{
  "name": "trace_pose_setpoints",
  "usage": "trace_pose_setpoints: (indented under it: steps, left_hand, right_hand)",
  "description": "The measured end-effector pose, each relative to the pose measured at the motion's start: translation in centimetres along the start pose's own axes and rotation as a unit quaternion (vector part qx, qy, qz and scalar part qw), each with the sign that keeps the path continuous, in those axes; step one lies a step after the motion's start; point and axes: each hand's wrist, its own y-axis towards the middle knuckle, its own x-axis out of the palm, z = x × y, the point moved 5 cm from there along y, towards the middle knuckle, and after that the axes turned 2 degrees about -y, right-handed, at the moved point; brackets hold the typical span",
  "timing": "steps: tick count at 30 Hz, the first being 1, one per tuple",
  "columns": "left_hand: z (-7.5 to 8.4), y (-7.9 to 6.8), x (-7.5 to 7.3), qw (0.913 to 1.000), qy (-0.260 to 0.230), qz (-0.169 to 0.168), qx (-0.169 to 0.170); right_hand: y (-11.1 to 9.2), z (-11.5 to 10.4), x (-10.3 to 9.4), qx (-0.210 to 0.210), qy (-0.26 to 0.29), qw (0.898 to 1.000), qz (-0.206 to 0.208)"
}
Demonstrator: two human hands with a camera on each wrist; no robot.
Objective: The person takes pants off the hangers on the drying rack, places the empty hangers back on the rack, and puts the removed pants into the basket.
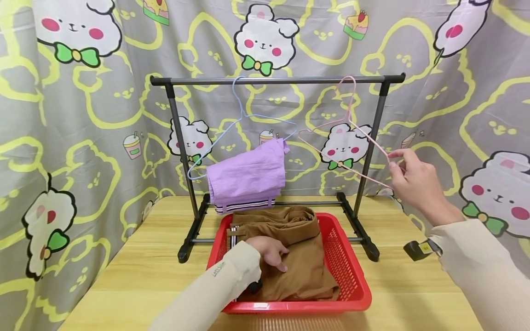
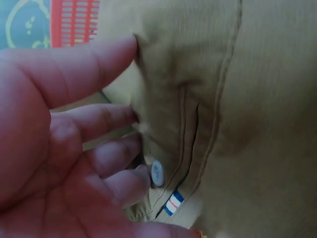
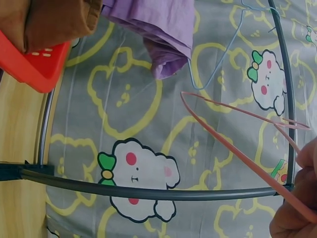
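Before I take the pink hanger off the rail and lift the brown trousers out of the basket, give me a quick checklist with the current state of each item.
1. Right hand pinches the pink hanger at its lower arm: ok.
2. Pink hanger bare, nothing draped on it: ok.
3. Hanger hook free to slide off the rail: cannot tell; it is hooked over now.
4. Left hand gripping the brown trousers: not ok; straight fingers only rest on the fabric.
5. Trousers lying fully inside the red basket: ok.
6. Purple garment on the blue hanger apart from the pink one: ok.
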Motion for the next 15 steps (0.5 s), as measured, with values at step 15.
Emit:
trace_pose_setpoints:
  steps: [15]
  left_hand:
    - [-0.53,0.57,0.39,0.9994,-0.009,-0.030,0.013]
  right_hand:
    - [0.58,-0.32,-0.69,0.002,-0.007,1.000,0.001]
